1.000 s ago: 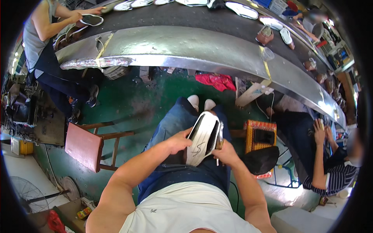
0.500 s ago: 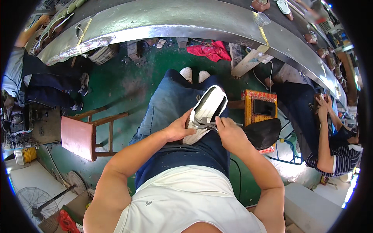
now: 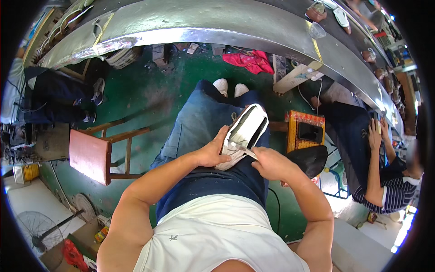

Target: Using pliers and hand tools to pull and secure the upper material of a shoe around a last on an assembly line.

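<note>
A white shoe upper (image 3: 250, 126) with a pale inside rests on my lap, its opening facing up. My left hand (image 3: 214, 150) grips its near left side, thumb on the near end and fingers along the outer edge. In my right hand (image 3: 272, 163) is a pair of metal pincers (image 3: 241, 147), closed in the fist. Its head lies over the near part of the shoe; whether the jaws touch the material I cannot tell. The handles are mostly hidden by my fingers.
A long metal conveyor bench (image 3: 204, 20) curves across ahead, with shoes on it. A stool (image 3: 90, 156) stands left, a low orange stand (image 3: 294, 131) bearing a phone (image 3: 311, 132) right. A person (image 3: 385, 181) works at the right; another (image 3: 50, 95) stands left. A fan (image 3: 38, 235) is lower left.
The pincers have turned in my right hand, so the spread jaws seen before now show as a narrow edge. The shoe has shifted slightly right and down; my left hand keeps its hold.
</note>
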`<state>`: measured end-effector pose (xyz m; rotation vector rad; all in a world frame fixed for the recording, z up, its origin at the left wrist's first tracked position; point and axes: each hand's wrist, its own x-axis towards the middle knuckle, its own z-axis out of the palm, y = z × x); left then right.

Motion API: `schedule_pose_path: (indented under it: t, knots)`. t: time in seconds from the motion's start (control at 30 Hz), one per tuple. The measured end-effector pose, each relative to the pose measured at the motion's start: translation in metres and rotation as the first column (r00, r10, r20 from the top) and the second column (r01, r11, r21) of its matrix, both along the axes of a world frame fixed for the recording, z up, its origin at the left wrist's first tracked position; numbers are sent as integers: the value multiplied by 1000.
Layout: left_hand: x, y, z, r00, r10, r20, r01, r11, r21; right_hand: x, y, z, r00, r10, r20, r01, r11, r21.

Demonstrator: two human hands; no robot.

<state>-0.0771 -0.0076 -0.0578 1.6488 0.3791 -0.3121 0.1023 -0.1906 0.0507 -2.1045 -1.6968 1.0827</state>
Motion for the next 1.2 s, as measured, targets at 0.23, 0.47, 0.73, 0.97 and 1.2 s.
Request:
schedule_pose_path:
  t: [0.23, 0.47, 0.73, 0.97, 1.2]
  knots:
    - [20, -6, 25, 888, 393, -240, -429, 516, -741, 6, 24, 17, 991, 125, 56, -106, 960, -259]
    - [25, -12, -58, 809, 588, -14, -588, 809, -1, -50, -3, -47, 954, -284, -100, 297, 940, 165]
    - [29, -14, -11, 883, 351, 311, -448, 828, 337, 9, 10, -23, 934, -236, 269, 149, 940, 307]
    - [31, -4, 0, 958, 118, 261, -247, 802, 544, 14, -10, -79, 914, -368, 169, 292, 888, 354]
    - [42, 2, 20, 989, -144, 31, 93, 776, 624, 52, -19, -50, 909, -370, -194, 321, 916, -243]
